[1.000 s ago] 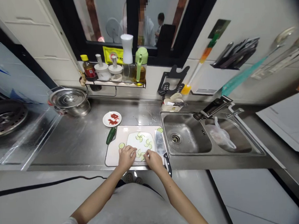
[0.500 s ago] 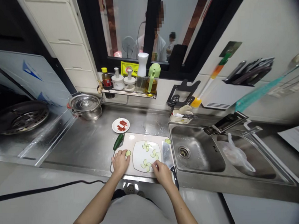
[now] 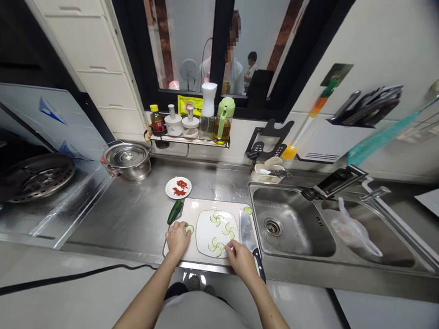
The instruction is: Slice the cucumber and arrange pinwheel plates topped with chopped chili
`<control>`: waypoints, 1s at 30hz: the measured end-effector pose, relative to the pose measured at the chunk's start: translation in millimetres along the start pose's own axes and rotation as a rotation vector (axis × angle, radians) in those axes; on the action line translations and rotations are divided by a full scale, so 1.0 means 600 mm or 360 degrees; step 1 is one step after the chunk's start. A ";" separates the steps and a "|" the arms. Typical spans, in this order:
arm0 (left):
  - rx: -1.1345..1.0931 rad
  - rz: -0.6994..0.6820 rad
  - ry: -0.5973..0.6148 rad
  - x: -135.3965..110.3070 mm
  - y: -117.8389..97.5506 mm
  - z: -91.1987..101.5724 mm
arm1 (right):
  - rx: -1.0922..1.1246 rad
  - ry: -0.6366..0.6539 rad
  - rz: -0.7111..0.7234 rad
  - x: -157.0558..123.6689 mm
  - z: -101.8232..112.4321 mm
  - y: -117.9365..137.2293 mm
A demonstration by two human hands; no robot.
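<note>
A white squarish plate (image 3: 205, 241) lies on a pale cutting board (image 3: 194, 205), with three pinwheels of thin cucumber slices (image 3: 217, 246) on it. At the plate's near right edge, my right hand (image 3: 242, 261) has thumb and forefinger pinched together beside the nearest pinwheel; anything between them is too small to make out. My left hand (image 3: 177, 240) rests on the board left of the plate, fingers spread, touching or just beside a round cucumber slice (image 3: 189, 229). A kitchen knife (image 3: 248, 231) lies right of the plate, its black handle overhanging the counter edge.
A piece of cucumber (image 3: 175, 212) lies at the board's left, below a small plate of chopped red pieces (image 3: 178, 180). More slices (image 3: 247, 210) sit at the board's far right corner. The sink (image 3: 292, 229) is on the right, a lidded pot (image 3: 131, 162) at the back left.
The view has shifted slightly. Both hands keep nearly the same places, the right one still pinched at the plate's edge and the left one still on the board.
</note>
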State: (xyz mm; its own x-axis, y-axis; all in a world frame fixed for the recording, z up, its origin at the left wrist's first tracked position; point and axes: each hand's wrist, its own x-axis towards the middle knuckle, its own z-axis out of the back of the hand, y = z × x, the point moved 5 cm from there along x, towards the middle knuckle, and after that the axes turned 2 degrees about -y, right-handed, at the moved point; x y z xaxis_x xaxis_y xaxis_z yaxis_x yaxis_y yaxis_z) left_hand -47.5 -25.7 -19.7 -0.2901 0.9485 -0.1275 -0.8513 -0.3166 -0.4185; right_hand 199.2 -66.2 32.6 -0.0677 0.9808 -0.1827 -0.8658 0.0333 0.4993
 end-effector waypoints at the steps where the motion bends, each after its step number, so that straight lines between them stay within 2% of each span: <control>1: 0.0003 -0.0009 -0.0005 0.001 -0.001 0.001 | 0.0005 -0.0001 0.0003 0.000 0.000 0.000; 9: -0.0003 -0.0071 -0.0016 0.013 -0.008 0.007 | 0.0019 -0.0028 0.0017 0.003 0.003 0.007; 14: -0.0089 -0.0149 -0.0123 0.013 -0.005 0.012 | 0.0056 -0.0017 0.0049 0.005 0.004 0.011; 17: -0.0412 -0.0056 -0.0150 0.018 0.004 0.010 | 0.0080 -0.0020 0.0056 0.009 0.007 0.012; 20: -0.1100 0.0125 -0.0059 0.028 0.004 0.005 | 0.0156 -0.0038 0.0084 0.018 0.013 0.020; 23: -0.1710 0.0205 0.0083 0.036 -0.017 0.014 | 0.0281 -0.0069 0.0136 0.032 0.024 0.036; 26: -0.1945 0.0173 0.0249 0.036 -0.049 0.042 | 0.0450 -0.0127 0.0176 0.052 0.038 0.059; 30: -0.2003 0.0082 0.0431 0.025 -0.087 0.083 | 0.0809 -0.0188 0.0222 0.080 0.059 0.093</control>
State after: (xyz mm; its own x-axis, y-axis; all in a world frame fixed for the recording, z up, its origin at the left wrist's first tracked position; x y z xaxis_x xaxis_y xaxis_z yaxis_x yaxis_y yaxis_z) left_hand -29.2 4.3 45.4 -0.0864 0.9549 -0.2842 0.1970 -0.2633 -0.9444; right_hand 165.0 -10.3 81.5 -0.0833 0.9965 -0.0034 -0.5013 -0.0390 0.8644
